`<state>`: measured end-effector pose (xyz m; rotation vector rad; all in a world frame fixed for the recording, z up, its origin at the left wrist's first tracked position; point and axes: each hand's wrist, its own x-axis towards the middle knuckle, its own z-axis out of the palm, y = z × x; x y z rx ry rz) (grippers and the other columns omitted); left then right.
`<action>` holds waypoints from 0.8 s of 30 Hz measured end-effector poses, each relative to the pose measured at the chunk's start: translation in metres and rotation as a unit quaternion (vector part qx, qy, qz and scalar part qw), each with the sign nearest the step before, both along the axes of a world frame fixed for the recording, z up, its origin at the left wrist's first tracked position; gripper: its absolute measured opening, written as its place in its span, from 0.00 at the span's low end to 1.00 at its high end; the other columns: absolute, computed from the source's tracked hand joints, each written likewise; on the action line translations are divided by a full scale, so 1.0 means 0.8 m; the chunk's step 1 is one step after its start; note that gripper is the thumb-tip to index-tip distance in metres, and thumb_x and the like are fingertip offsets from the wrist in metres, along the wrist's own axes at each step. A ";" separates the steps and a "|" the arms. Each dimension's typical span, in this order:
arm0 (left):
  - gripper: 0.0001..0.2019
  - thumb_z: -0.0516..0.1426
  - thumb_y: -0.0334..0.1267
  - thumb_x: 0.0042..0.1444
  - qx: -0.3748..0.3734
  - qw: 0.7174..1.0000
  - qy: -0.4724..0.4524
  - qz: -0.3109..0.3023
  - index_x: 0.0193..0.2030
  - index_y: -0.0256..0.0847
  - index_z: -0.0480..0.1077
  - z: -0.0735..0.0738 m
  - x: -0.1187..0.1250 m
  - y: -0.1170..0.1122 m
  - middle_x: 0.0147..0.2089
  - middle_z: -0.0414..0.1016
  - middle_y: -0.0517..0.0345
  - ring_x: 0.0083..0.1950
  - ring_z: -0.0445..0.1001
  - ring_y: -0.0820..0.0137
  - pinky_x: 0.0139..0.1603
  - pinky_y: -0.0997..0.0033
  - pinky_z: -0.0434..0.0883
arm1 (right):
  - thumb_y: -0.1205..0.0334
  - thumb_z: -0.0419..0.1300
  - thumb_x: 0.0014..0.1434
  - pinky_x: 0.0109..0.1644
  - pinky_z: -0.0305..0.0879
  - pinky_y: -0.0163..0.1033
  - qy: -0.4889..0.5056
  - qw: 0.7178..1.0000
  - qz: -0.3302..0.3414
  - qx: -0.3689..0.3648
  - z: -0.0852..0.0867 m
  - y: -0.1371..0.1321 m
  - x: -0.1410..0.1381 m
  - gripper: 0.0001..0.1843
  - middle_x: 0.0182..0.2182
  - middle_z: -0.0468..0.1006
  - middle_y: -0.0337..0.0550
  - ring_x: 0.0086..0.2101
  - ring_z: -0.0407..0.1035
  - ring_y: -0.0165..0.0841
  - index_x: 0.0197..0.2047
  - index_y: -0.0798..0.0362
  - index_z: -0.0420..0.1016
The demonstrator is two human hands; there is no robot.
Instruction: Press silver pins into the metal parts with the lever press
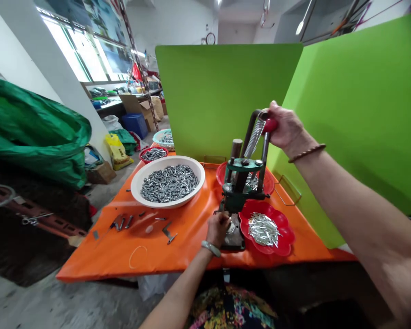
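A green hand press (244,176) with a coil spring stands at the front of the orange-covered table. My right hand (284,124) is wrapped round the red ball knob (270,124) of its lever, which is raised. Down at the press base (233,237), my left hand (219,227) has its fingers pinched together under the ram; whatever they hold is too small to make out. Right beside the base sits a red scalloped dish (287,237) with slim shiny metal pieces (264,228). Behind the press, a red bowl (221,173) with metal pieces is partly hidden.
A wide white basin (135,192) full of grey metal parts stands left of the press. Beyond it are a small red bowl (143,155) and a light blue basket (157,135). Loose tools and parts (121,223) lie at left. Green panels (226,91) border the back and right.
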<state>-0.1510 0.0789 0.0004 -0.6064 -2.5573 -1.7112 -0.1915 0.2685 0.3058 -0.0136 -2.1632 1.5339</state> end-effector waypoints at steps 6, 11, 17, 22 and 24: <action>0.03 0.57 0.34 0.45 -0.014 1.000 -0.004 -0.008 0.26 0.36 0.68 -0.006 -0.003 0.000 0.27 0.70 0.60 0.29 0.65 0.79 0.32 0.79 0.62 | 0.42 0.25 0.53 0.25 0.53 0.28 -0.135 0.990 -0.030 -0.039 0.005 -0.047 0.129 0.39 0.17 0.66 0.31 0.16 0.55 0.11 0.24 0.64 0.64; 0.03 0.56 0.34 0.46 -0.018 1.000 -0.007 -0.019 0.28 0.36 0.68 -0.006 -0.003 0.000 0.26 0.68 0.60 0.29 0.64 0.78 0.33 0.77 0.63 | 0.34 0.39 0.52 0.17 0.52 0.28 -0.448 0.874 0.184 -0.040 -0.010 -0.082 0.188 0.37 0.10 0.65 0.40 0.12 0.57 0.20 0.19 0.57 0.70; 0.08 0.57 0.33 0.45 -0.012 1.000 0.001 -0.022 0.35 0.37 0.67 -0.011 -0.005 -0.002 0.32 0.67 0.58 0.31 0.64 0.77 0.34 0.76 0.64 | 0.56 0.52 0.57 0.18 0.52 0.31 -0.274 0.892 0.294 0.207 -0.042 -0.107 0.210 0.12 0.15 0.68 0.39 0.16 0.59 0.24 0.28 0.50 0.73; 0.16 0.61 0.34 0.41 -0.020 0.999 -0.023 -0.042 0.40 0.39 0.67 -0.033 -0.011 -0.003 0.34 0.66 0.59 0.34 0.65 0.76 0.37 0.75 0.65 | 0.64 0.54 0.56 0.21 0.51 0.34 -0.136 0.840 0.295 0.434 -0.098 -0.141 0.241 0.07 0.19 0.70 0.39 0.20 0.61 0.25 0.27 0.50 0.68; 0.15 0.61 0.34 0.41 -0.020 0.998 -0.032 -0.043 0.39 0.39 0.67 -0.037 -0.012 -0.003 0.33 0.66 0.59 0.35 0.65 0.76 0.38 0.75 0.65 | 0.66 0.53 0.56 0.22 0.50 0.35 -0.104 0.816 0.294 0.486 -0.133 -0.148 0.246 0.06 0.19 0.68 0.38 0.21 0.61 0.26 0.27 0.50 0.66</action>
